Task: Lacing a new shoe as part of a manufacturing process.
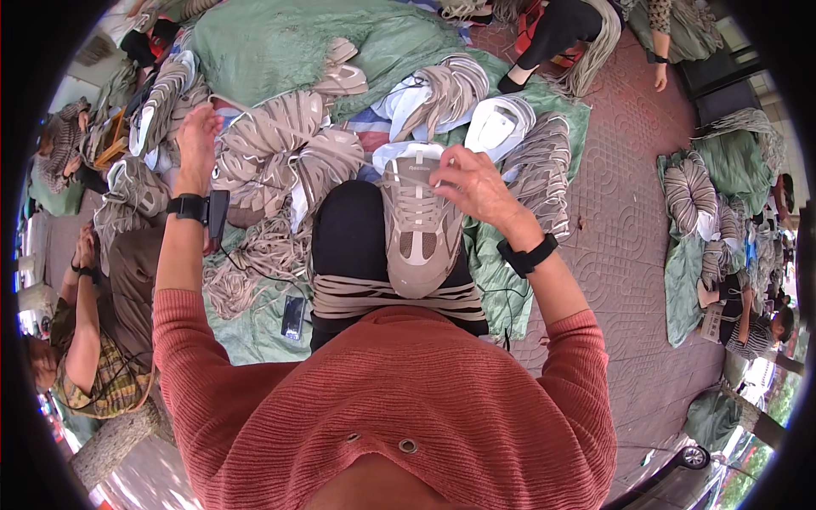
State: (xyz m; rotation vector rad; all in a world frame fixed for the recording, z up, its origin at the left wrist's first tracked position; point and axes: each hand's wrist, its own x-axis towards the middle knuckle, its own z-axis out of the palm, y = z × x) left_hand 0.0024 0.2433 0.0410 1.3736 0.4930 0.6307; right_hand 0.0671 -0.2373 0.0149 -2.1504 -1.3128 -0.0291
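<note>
one beige shoe (418,228) on lap, toe toward body. right hand (472,185) pinches lace at tongue end; left hand (197,140) raised over shoelace bundles (285,153), fingers curled, grip unclear. lacing step; next needs lace end threaded through eyelet.

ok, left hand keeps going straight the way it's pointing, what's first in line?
Probably the pile of beige shoe uppers just beyond the left hand, which points up and away from the body. Depth is unclear.

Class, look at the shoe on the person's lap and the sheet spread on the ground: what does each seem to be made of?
Shoe: apparently matte beige synthetic suede with darker mesh panels near the toe and flat woven laces.
Sheet: likely woven plastic tarpaulin, green, with crumpled folds and a dull sheen.
</note>
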